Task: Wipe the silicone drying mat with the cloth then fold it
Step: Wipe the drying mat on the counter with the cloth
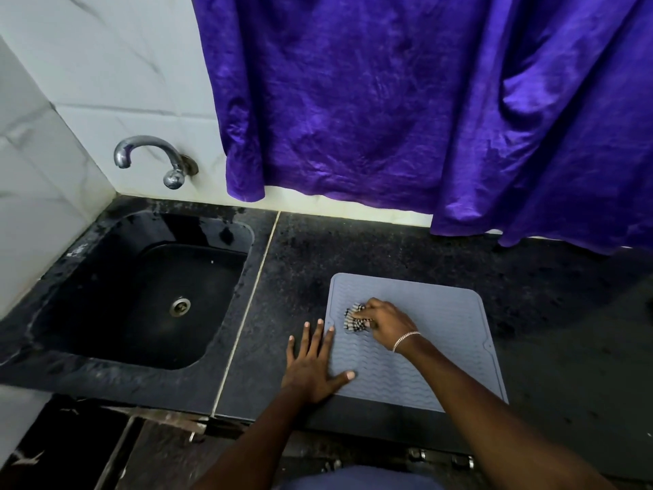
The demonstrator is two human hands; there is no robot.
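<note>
A grey-blue silicone drying mat (438, 334) with wavy ridges lies flat on the dark stone counter (388, 249). My right hand (385, 321), wearing a silver bracelet, presses a bunched black-and-white checked cloth (355, 318) onto the mat's left part. My left hand (312, 366) lies flat with fingers spread at the mat's left edge, its thumb on the mat and its fingers on the counter.
A black sink (141, 288) with a metal drain is set into the counter at the left, under a chrome tap (155, 159) on the white tiled wall. A purple curtain (424, 100) hangs behind the counter, its right part touching the surface.
</note>
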